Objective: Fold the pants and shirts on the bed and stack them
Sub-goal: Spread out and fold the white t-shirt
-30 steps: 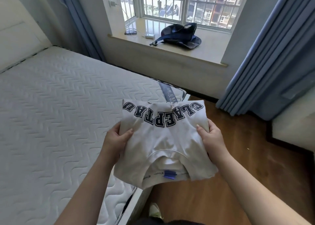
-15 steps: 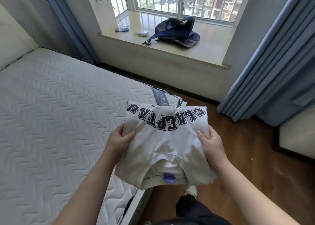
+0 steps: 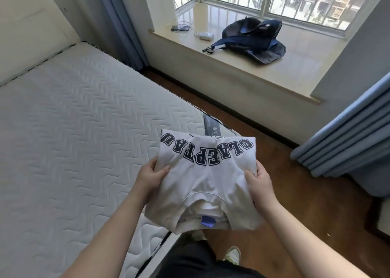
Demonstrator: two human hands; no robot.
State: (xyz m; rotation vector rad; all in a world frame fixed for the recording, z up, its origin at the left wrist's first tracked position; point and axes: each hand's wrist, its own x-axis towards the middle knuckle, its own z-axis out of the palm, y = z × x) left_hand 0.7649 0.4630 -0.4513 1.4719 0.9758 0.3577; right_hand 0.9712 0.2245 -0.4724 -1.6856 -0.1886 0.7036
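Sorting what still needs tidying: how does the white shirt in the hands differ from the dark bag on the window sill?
The white shirt is folded flat into a neat rectangle; the dark bag lies slumped and open. The shirt is held in the air by the left hand and right hand at the corner of the mattress; the bag rests on the window sill, untouched. The shirt carries dark block lettering; the bag shows none. Both are soft fabric.

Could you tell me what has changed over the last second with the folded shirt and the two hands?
Very little. The head camera tilted down and to the right, so the windowsill and dark bag sit lower and the person's legs show. The left hand and right hand still grip the folded white shirt by its sides, above the mattress corner. Nothing was released or taken.
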